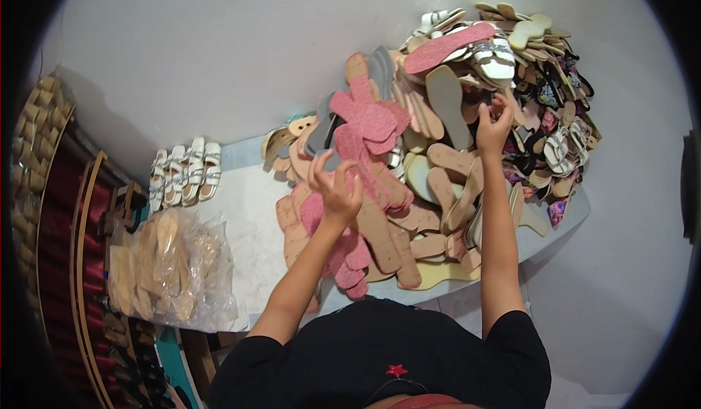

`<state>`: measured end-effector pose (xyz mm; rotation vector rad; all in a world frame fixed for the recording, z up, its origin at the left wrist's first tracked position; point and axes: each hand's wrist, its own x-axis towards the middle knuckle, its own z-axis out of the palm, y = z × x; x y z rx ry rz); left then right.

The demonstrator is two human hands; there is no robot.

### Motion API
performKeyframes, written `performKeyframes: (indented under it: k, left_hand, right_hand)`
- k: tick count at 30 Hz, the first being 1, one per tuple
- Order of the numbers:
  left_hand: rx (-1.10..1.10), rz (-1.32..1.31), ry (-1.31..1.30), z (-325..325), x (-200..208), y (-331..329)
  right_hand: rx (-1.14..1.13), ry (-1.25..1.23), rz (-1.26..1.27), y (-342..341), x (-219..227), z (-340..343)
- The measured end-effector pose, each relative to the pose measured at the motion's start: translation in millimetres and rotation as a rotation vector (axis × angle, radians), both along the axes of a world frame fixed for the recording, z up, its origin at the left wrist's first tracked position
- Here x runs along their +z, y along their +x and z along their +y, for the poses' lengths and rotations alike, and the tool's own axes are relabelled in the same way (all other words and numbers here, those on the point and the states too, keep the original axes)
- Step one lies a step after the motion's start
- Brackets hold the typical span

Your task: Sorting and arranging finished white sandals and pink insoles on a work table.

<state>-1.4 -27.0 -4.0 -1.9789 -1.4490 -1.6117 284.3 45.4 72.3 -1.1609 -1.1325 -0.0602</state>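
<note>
Left grip [337, 187] is being closed around a flat pink textured insole [349, 150] over the heaped table [241, 226]; right grip [495, 123] is pinching a small dark piece, unclear, farther back.

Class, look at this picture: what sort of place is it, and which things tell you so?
Probably a small sandal-making workshop: a table heaped with flat pink and tan shoe insoles, finished white strappy sandals, and a clear plastic bag of tan soles.
</note>
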Motion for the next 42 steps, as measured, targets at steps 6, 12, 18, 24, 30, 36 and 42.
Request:
performKeyframes:
  k: [6, 12, 18, 24, 30, 36, 42]
  left_hand:
    - [-0.294, 0.012, 0.034, 99, 66, 85]
    - [-0.434, -0.028, -0.062, 191, 76, 132]
    - [-0.357, -0.278, -0.375, 225, 79, 150]
    - [-0.629, -0.384, -0.790, 254, 82, 140]
    - [-0.688, -0.730, -0.675, 212, 96, 124]
    - [-0.727, -0.745, -0.539, 145, 75, 49]
    - [-0.690, -0.672, -0.795, 90, 30, -14]
  right_hand:
    - [-0.291, -0.142, -0.090, 83, 37, 61]
    - [-0.332, -0.583, -0.128, 88, 54, 88]
    - [-0.096, -0.694, 0.033, 106, 58, 95]
    - [-0.296, -0.575, 0.104, 70, 65, 87]
    - [-0.343, -0.368, 0.190, 77, 44, 99]
    - [-0.082, 0.107, 0.412, 82, 37, 81]
    - [0.266, 0.341, 0.574, 52, 42, 28]
